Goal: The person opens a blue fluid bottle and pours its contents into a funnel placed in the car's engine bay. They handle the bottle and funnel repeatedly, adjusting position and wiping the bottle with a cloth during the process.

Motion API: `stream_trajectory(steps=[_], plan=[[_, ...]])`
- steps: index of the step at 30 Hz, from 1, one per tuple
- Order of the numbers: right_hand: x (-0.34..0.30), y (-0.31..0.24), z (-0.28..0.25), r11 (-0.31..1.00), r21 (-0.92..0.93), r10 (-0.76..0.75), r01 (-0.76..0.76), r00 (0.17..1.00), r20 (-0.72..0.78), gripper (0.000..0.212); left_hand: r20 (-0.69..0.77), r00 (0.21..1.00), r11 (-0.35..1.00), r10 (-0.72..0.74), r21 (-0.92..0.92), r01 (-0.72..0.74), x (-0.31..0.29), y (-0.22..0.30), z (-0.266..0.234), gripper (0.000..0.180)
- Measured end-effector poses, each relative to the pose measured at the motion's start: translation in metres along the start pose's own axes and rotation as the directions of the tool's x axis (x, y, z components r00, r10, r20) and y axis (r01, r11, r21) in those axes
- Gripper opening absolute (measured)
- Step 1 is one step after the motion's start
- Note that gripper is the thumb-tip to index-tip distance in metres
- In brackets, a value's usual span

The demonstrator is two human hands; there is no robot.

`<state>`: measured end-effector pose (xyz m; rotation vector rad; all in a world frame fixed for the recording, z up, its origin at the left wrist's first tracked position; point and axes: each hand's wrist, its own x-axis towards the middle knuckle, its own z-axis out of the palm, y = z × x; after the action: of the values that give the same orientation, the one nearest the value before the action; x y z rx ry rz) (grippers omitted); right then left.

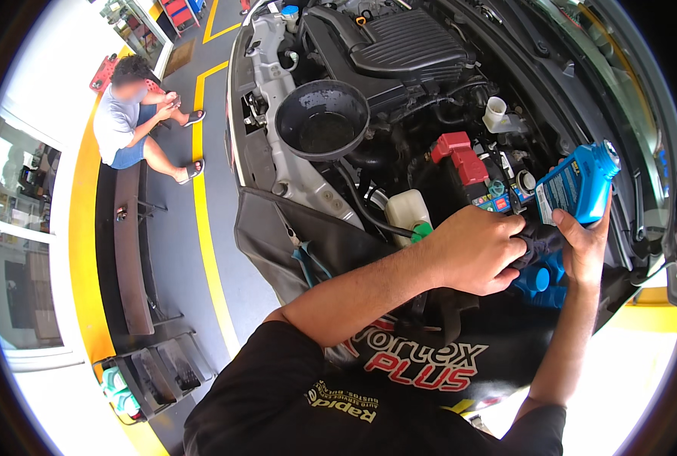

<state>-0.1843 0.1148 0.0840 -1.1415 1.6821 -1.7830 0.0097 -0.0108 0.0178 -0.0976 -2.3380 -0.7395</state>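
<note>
Right hand (582,243) gripping the blue bottle (578,186), long axis slanting up and rightward from that hand; left hand (483,251) just left, curled closed, contents hidden.

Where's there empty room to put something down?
The floor between the yellow line and the dark cover looks bare. So does the long bench's nearer half. It's crowded around the battery, the left hand, the blue bottle in the right hand and the other blue bottles.
</note>
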Motion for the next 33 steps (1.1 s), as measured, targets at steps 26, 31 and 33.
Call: stream_trajectory(steps=[26, 31, 33], plan=[[0.0094, 0.0049, -0.002, 0.983, 0.186, -0.007, -0.007, 0.997, 0.073, 0.092, -0.003, 1.0, 0.998, -0.01, -0.065, 0.009, 0.0007, -0.0003, -0.0035, 0.034], [0.0098, 0.0076, -0.0053, 0.984, 0.18, 0.007, -0.018, 0.998, 0.063, 0.092, -0.021, 1.0, 0.999, 0.003, -0.049, -0.004, 0.0001, -0.0006, -0.002, 0.033], [0.0085, 0.0071, -0.0053, 0.987, 0.161, 0.003, -0.014, 0.998, 0.069, 0.093, -0.017, 1.0, 0.999, 0.0, -0.045, 0.0, -0.0002, -0.0007, -0.0023, 0.033]])
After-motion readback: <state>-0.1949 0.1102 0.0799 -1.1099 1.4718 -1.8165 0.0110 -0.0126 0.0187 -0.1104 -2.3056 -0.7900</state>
